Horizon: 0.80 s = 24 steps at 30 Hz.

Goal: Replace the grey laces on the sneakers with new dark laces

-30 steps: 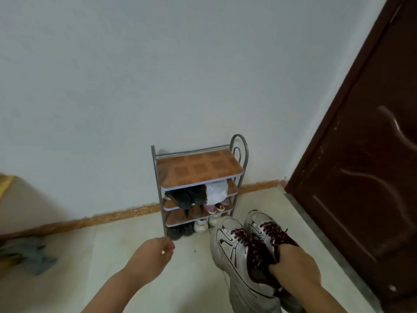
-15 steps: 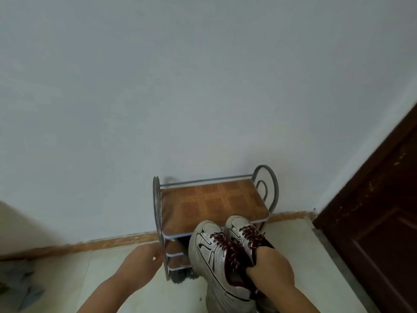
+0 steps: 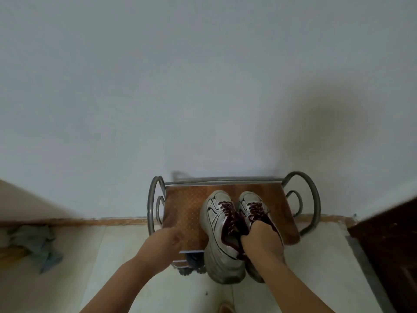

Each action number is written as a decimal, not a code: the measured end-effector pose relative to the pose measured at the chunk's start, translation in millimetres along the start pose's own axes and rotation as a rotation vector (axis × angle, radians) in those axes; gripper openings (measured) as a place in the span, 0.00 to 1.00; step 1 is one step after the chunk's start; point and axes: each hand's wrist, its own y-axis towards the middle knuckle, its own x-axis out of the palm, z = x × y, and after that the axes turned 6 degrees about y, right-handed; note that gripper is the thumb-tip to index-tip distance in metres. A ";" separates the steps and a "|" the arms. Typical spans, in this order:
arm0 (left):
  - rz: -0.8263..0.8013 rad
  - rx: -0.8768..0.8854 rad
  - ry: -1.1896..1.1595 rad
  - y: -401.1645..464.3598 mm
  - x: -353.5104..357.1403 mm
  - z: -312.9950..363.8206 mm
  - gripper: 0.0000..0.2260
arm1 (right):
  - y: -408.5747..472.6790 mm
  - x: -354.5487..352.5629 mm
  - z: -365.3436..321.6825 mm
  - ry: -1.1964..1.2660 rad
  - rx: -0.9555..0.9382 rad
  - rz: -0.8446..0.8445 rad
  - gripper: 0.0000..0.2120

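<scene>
The right hand [image 3: 261, 236] came in from five o'clock with its fingers tucked down into the collars of the sneakers [image 3: 228, 224], pinching the pair together. Both shoes sat side by side, toes aimed at twelve o'clock toward the wall [image 3: 203, 75], and whether their soles rested on the shelf or hung just over it could not be told. They lay over the top shelf [image 3: 187, 206] of the shoe rack [image 3: 313, 199], just right of the shelf's middle, with the heels hanging past the front edge at six o'clock. The dark laces [image 3: 228, 211] ran crisscross up both tongues, maroon with pale flecks, against silver-grey uppers.

The left hand [image 3: 167, 240] sat at eight o'clock from the shoes, over the near left corner of the shelf, close beside the left shoe but not touching it. Its fingers looked loosely curled, and nothing showed in them; the fingertips themselves were too blurred to read finely.

Below the shelf's front edge, at six o'clock, the dark treads of another pair of shoes [image 3: 191, 265] peeked out from a lower tier. Out at nine o'clock, well apart from the rack, a crumpled blue-grey cloth [image 3: 38, 242] lay on the floor [image 3: 316, 267] by the skirting. At three o'clock, the edge of a dark brown door [image 3: 388, 245] closed off the scene.
</scene>
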 end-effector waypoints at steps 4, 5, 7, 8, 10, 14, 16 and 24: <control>-0.009 -0.083 -0.035 22.5 6.2 2.4 0.10 | 45.6 13.0 -7.1 -0.022 -0.004 -0.005 0.07; -0.007 -0.106 -0.034 28.6 8.1 2.4 0.11 | 57.1 18.1 -8.4 -0.022 -0.009 -0.010 0.07; 0.000 -0.137 -0.034 36.3 10.8 3.0 0.11 | 73.2 24.8 -12.5 -0.011 -0.012 -0.015 0.07; -0.005 -0.154 -0.033 39.9 12.5 3.2 0.11 | 80.4 28.0 -14.5 -0.007 -0.008 -0.024 0.07; -0.009 -0.177 -0.025 45.2 16.8 2.5 0.11 | 91.7 35.3 -18.0 0.002 0.002 -0.038 0.08; -0.046 -0.225 0.011 50.5 23.7 -0.4 0.13 | 106.2 48.8 -23.5 0.045 0.036 -0.071 0.10; -0.054 -0.229 0.015 51.7 26.9 -2.2 0.13 | 108.3 55.3 -22.3 0.082 0.052 -0.104 0.11; -0.030 -0.293 -0.036 42.5 17.5 -5.4 0.11 | 110.2 43.9 -5.8 0.044 -0.010 -0.287 0.16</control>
